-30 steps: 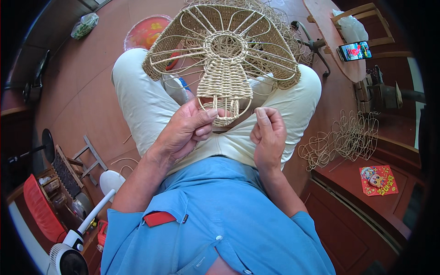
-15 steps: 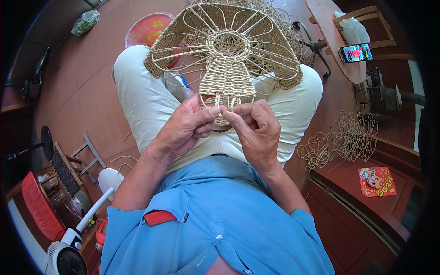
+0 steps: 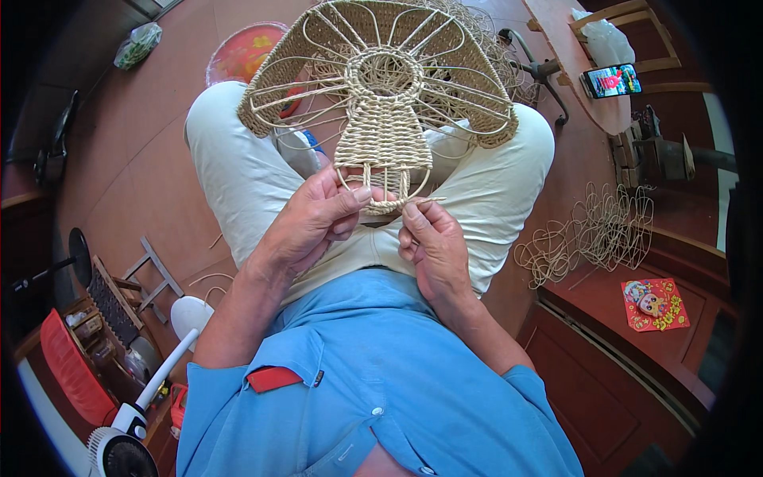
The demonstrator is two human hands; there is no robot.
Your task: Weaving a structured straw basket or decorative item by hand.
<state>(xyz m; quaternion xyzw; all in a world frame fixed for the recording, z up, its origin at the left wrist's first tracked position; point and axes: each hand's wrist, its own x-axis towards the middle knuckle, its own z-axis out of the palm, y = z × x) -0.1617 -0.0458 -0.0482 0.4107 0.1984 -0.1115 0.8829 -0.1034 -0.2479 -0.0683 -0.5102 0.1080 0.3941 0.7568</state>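
Note:
A tan woven wicker piece (image 3: 383, 135) rests across my lap, with a round woven ring and looped ribs fanning toward a wide curved woven rim. At its near end, bare upright ribs run down to a curved bottom edge. My left hand (image 3: 322, 219) is closed on this near end at the left, thumb on top and fingertips partly behind the ribs. Just right of it, my right hand (image 3: 435, 242) pinches a thin wicker strand (image 3: 431, 199), whose short tip sticks out to the right beside the bottom edge.
Loose coils of wicker (image 3: 592, 234) lie at the right, near a red printed card (image 3: 654, 304). A phone (image 3: 610, 80) stands on the table (image 3: 556, 36) at the far right. A red patterned basin (image 3: 246, 52) sits beyond my left knee, and a white fan (image 3: 127, 449) stands at the lower left.
My right hand has moved slightly down and right, drawing the strand sideways along the near end. My left hand keeps its grip. The view has shifted a little.

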